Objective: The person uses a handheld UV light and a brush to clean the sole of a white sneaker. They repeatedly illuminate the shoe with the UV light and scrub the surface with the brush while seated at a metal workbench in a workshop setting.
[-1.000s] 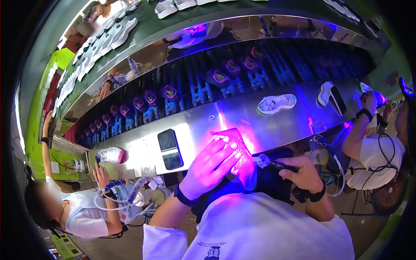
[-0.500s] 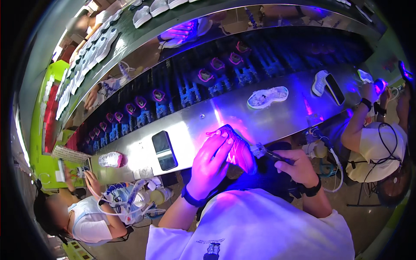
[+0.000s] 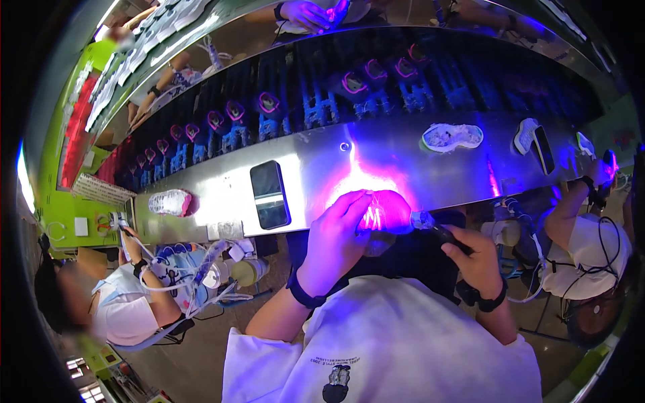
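My left hand (image 3: 338,235) grips a laced shoe upper (image 3: 390,209) at the table's near edge. The upper glows pink and purple under violet light, with pale laces across it, and part of it is hidden behind my fingers. In my right hand (image 3: 476,255) is a brush (image 3: 424,220) with a dark handle, held level. Its pale head touches or nearly touches the right end of the upper; I cannot tell which. The fingers of my right hand wrap round the handle.
A phone (image 3: 270,195) and a pale shoe (image 3: 169,203) lie left on the metal table (image 3: 403,164); a sole (image 3: 452,138) lies right. Behind runs a dark conveyor with blue racks (image 3: 321,107). Co-workers sit at left (image 3: 127,295) and right (image 3: 578,248).
The shoe upper has turned from slanting to lying more crosswise, with my left hand now at its left end. The brush has moved to its right end. The whole view has shifted.
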Tool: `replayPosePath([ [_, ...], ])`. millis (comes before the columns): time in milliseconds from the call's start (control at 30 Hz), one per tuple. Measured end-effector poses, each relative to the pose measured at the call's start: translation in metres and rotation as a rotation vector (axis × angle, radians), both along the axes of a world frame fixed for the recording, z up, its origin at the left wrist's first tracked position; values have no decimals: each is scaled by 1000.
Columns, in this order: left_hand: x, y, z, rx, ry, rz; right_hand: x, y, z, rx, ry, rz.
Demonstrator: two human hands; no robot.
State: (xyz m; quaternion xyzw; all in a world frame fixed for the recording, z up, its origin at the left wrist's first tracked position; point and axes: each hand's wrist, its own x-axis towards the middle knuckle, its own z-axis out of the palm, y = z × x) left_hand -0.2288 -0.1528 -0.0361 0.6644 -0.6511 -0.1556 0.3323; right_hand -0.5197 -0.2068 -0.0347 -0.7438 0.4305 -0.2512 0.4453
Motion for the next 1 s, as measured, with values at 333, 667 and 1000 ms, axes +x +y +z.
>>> replayPosePath([
  [333,30,6,7,128,241,-135,21,-34,31,-95,85,217],
  [667,9,1,2,385,597,-193,12,-30,3,386,-100,-2],
  [1000,-17,-13,13,647,1041,-197,-10,-53,0,403,-183,68],
])
